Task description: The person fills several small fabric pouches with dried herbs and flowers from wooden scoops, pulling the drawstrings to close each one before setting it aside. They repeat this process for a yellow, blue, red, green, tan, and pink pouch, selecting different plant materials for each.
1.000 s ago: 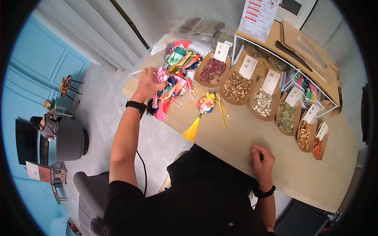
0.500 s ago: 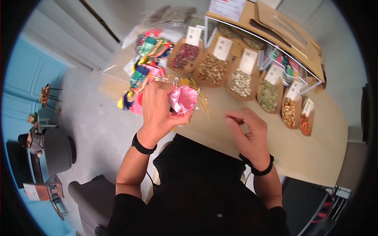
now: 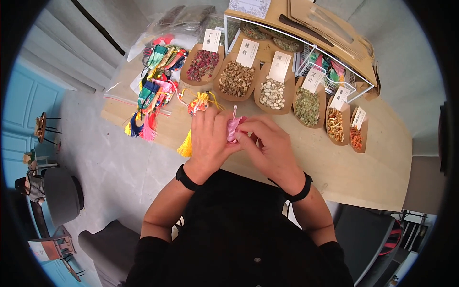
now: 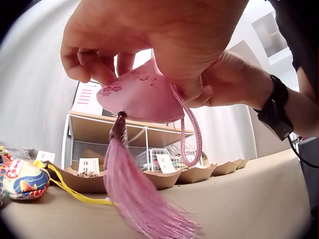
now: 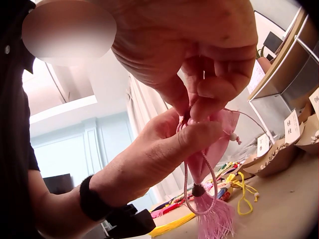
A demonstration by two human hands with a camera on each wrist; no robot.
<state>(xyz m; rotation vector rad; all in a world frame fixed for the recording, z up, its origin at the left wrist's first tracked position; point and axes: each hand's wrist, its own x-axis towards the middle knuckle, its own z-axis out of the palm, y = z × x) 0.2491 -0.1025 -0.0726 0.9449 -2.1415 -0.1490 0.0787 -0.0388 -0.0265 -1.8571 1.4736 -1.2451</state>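
A small pink satin pouch (image 3: 232, 128) is held between both hands above the table's front part. My left hand (image 3: 208, 138) grips it from the left, and my right hand (image 3: 270, 150) pinches its upper edge with thumb and fingers. In the left wrist view the pouch (image 4: 142, 94) shows a flower pattern, a looped pink cord (image 4: 194, 134) and a pink tassel (image 4: 139, 194) hanging below. Seen from the right wrist, the fingertips of both hands meet at the pouch's gathered top, beside a white bead (image 5: 233, 137).
Several labelled paper trays of dried herbs (image 3: 236, 79) stand in a row behind the hands. Colourful tasselled pouches (image 3: 155, 91) lie at the left, and a patterned pouch with a yellow tassel (image 3: 185, 146) is beside my left hand. A shelf (image 3: 306, 36) stands behind.
My left hand has brought the pink pouch from the pile at the left to the front of my body. My right hand has risen from the table edge and now pinches the pouch.
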